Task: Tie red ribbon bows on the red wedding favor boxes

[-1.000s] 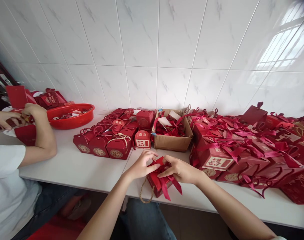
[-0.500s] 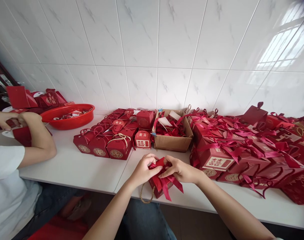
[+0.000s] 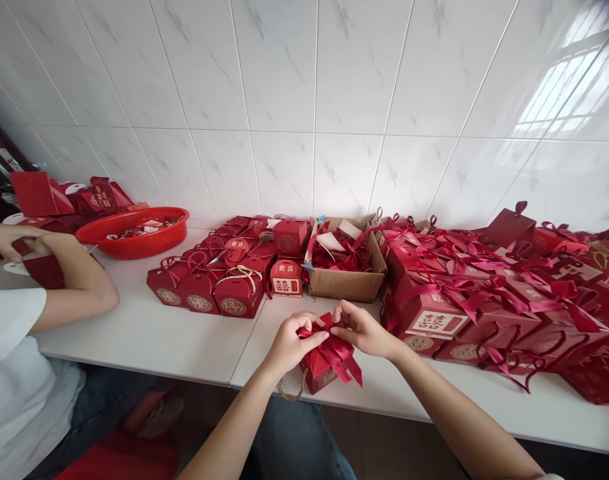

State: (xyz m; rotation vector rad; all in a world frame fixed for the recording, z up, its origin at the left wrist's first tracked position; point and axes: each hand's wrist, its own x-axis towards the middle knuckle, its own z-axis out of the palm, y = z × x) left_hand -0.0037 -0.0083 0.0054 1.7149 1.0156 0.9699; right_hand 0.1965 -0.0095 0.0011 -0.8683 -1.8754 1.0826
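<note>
A small red gift box [image 3: 318, 371] stands at the near edge of the white table [image 3: 154, 333], with a dark red ribbon [image 3: 340, 353] across its top and a tan rope handle [image 3: 290, 392] hanging over the edge. My left hand [image 3: 290, 340] pinches the ribbon at the box's top left. My right hand [image 3: 360, 328] pinches the ribbon from the right, fingertips meeting the left hand's above the box. Both hands are closed on the ribbon.
A cardboard box [image 3: 345, 280] of ribbons and tags sits behind my hands. Finished red boxes [image 3: 219, 280] stand to its left; a large heap of ribboned boxes [image 3: 494, 300] lies on the right. A red basin [image 3: 134, 233] and another person's arm [image 3: 69, 280] are at far left.
My hands have drawn closer together and risen to the box's top, pulling the ribbon up. The box now stands more upright. The other person's arm has dropped slightly.
</note>
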